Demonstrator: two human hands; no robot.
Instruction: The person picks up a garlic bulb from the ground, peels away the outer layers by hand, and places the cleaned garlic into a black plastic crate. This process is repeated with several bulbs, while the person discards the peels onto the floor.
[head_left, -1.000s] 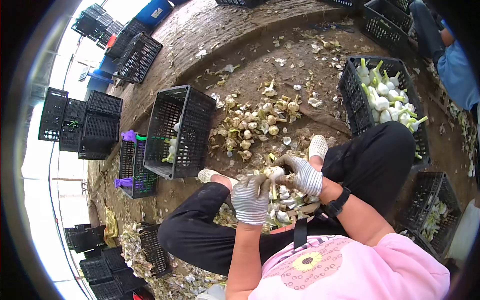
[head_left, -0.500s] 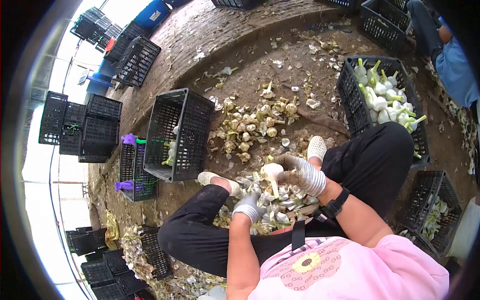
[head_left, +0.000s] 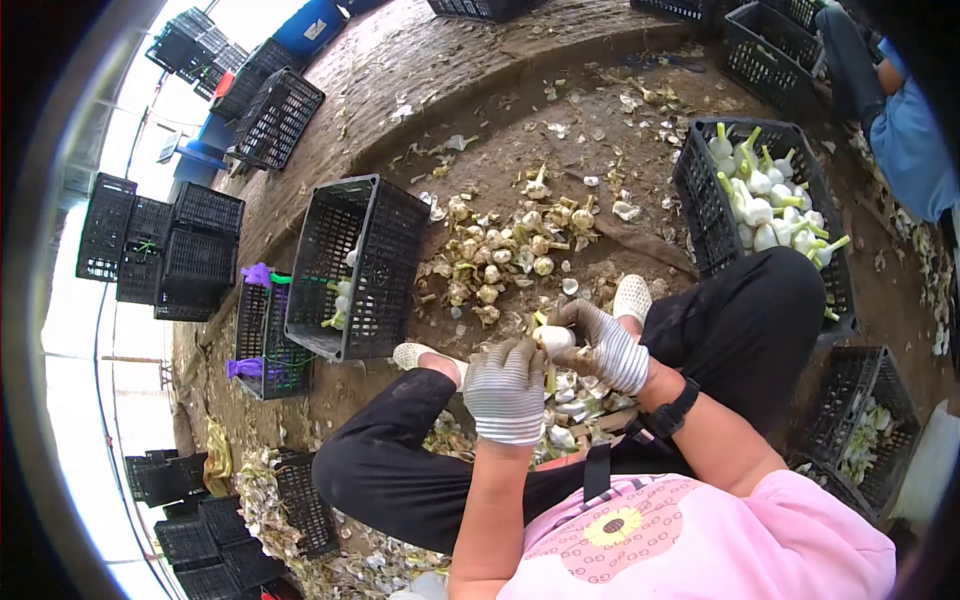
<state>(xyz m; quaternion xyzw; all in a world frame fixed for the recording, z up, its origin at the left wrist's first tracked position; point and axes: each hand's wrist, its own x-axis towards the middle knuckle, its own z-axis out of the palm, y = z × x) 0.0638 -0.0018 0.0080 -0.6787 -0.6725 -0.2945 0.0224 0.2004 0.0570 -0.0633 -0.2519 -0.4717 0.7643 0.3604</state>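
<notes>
A white garlic bulb is held between my hands above my lap. My right hand, in a striped work glove, has its thumb and fingers closed round the bulb from the right. My left hand, gloved too, is at the bulb's left side with its fingers curled; whatever lies inside them is hidden by the back of the hand. Beneath the hands, peeled garlic skins are heaped between my legs. Just ahead on the ground lies a pile of unpeeled garlic bulbs.
A black crate of cleaned garlic with green stems stands to the right. Another crate with a few bulbs lies tilted at left. A smaller crate holds trimmings. A co-worker's blue sleeve shows at upper right.
My left hand has risen from the skins up to the bulb. The bulb has turned in my right hand, its stem no longer pointing plainly down toward me.
</notes>
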